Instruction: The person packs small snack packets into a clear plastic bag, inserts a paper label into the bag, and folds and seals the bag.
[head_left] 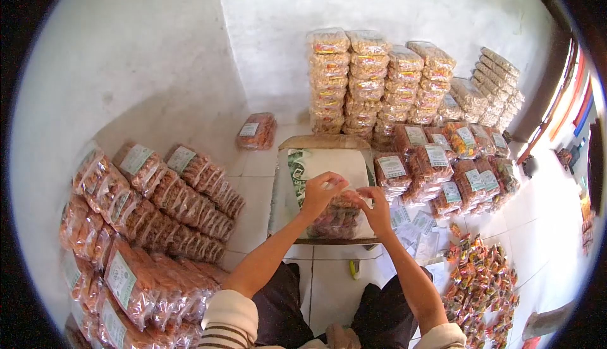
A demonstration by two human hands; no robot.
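Observation:
A clear plastic bag of reddish-brown snacks (334, 221) stands at the near edge of a low table (278, 191). My left hand (322, 192) is closed in a pinch on the left side of the bag's top. From the right, my right hand (374, 207) pinches the same top edge, a short gap from the left. The fingers partly cover the bag's mouth, so I cannot see whether it is sealed. Under the hands, the tabletop shows a white surface with a green print along its left side.
Filled snack bags (177, 197) are stacked on the left. Tall stacks of pale bags (367, 77) line the wall. Labelled brown bags (436, 165) sit at right, near loose paper labels (417, 232) and a pile of small packets (480, 279). A yellow-green cutter (355, 269) lies on the floor.

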